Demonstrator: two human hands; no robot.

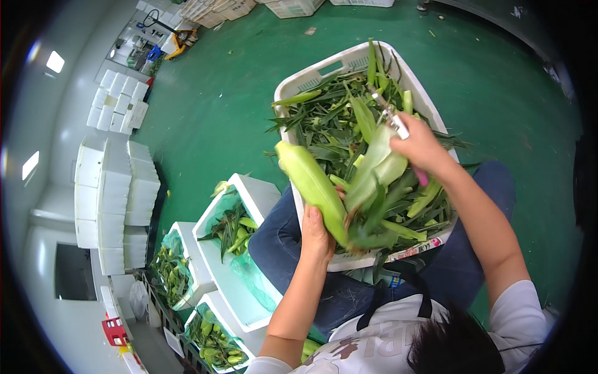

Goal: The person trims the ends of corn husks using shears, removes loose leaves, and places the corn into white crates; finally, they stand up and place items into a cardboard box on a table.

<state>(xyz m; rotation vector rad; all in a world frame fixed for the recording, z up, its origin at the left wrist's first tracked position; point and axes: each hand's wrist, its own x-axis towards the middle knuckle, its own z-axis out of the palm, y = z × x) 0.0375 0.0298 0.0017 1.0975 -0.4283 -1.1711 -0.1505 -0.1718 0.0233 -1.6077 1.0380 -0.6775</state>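
My left hand [318, 233] holds an ear of corn in its green husk [312, 184] over the near left part of a white plastic basket [285, 93]. In my right hand [418, 142] is a knife-like tool [390, 114] with a pale, shiny blade part and a pink end showing below the hand. Beneath that hand a blurred, pale outer husk leaf [373, 175] hangs away from the ear, its lower end by the ear's base. Whether my right fingers also pinch this leaf is not clear. Cut husks and leaves [322, 126] fill the basket, which stands between my knees.
Left of my knee, a white foam box [247, 187] with green lining holds corn and leaves. Two more filled foam boxes [201, 271] [224, 313] stand beside it. Stacked white foam boxes [114, 187] line the wall. Green floor [224, 103] surrounds the basket; a yellow pallet jack [180, 44] stands farther off.
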